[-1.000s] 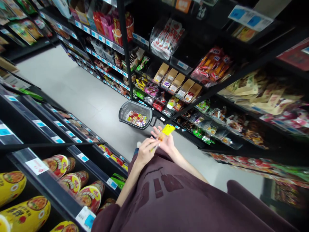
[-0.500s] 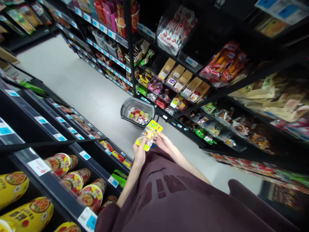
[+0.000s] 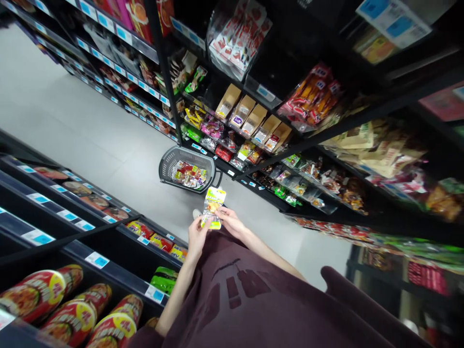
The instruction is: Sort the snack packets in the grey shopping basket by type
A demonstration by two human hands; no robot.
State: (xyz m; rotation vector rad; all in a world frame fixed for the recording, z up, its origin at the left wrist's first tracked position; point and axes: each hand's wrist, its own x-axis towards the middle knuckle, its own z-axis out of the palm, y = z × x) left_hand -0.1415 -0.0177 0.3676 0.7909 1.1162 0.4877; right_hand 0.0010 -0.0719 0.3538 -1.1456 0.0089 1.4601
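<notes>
light fingertip hold on a slick packet

at upper centre, black metal shelving (image 3: 165, 72) closely borders the oval grey plastic basket (image 3: 166, 169); careless footing could knock the basket, spilling its small packs. lower centre, the left hand (image 3: 196, 237) has its grip nearly closed on the lower edge of a flat, clear, yellow-green plastic packet (image 3: 213, 207); the right hand's (image 3: 234, 224) grip, loosely curled, touches its right side. smooth film could slip if either loosens.

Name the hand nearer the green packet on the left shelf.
Left. In view, the left hand is above and right of the green packet; the right hand is farther right.
</notes>
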